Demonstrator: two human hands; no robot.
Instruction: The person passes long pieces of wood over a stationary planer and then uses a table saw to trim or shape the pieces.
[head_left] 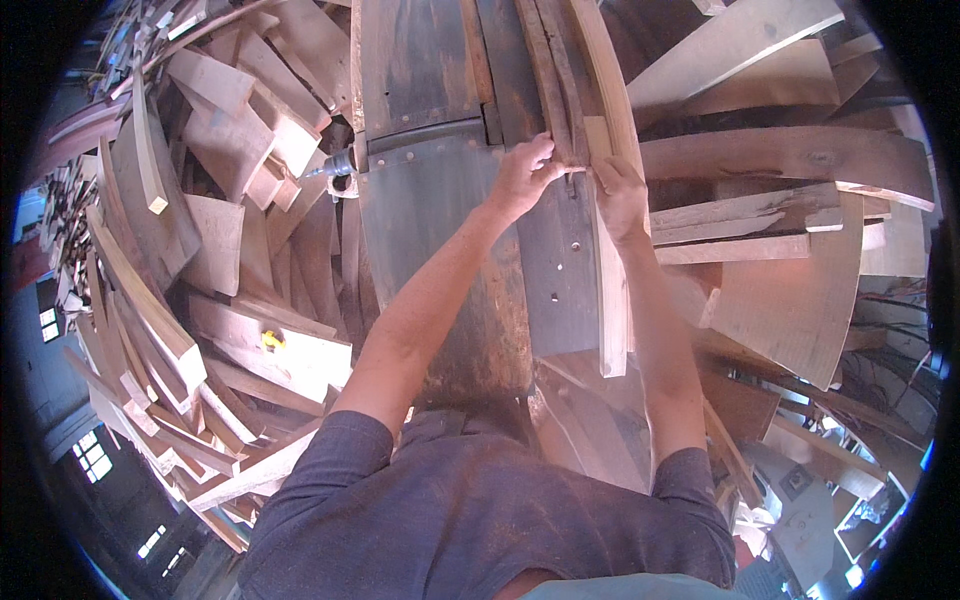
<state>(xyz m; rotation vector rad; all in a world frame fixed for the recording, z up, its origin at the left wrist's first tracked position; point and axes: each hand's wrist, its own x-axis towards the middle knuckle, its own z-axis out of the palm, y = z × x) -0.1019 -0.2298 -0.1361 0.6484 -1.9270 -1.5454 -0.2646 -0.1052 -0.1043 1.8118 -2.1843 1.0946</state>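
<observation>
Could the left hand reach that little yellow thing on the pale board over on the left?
Probably yes: the small yellow object shows uncovered left of the left forearm, though the left hand would have to leave the narrow wooden strips first.

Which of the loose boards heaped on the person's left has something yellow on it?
The pale board left of the left forearm, its right end glaring white; among those boards, it alone shows a small yellow object.
</observation>
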